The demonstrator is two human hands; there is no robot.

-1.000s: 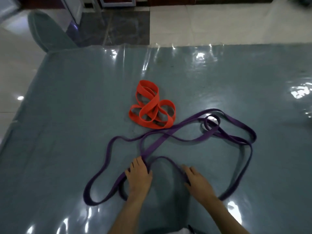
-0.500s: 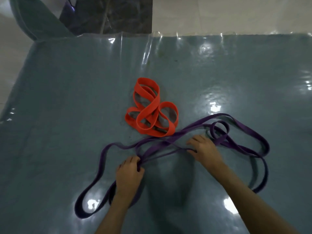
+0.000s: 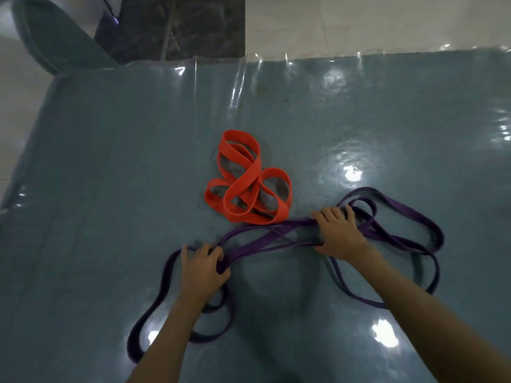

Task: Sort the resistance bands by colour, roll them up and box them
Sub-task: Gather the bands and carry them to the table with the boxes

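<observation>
Both hands are gathering the purple band (image 3: 279, 239) on the surface (image 3: 110, 189): left hand (image 3: 203, 268) has its grip closed around bunched strands, right hand (image 3: 341, 234) seemingly clutching more. Next comes rolling it. The orange band (image 3: 246, 181) waits just beyond; pale floor tiles (image 3: 359, 23) behind.

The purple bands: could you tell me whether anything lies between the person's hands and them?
Nothing does. The left hand grips the purple bands and the right hand rests on them. The orange band lies just beyond, apparently touching them. No box is in view.
</observation>
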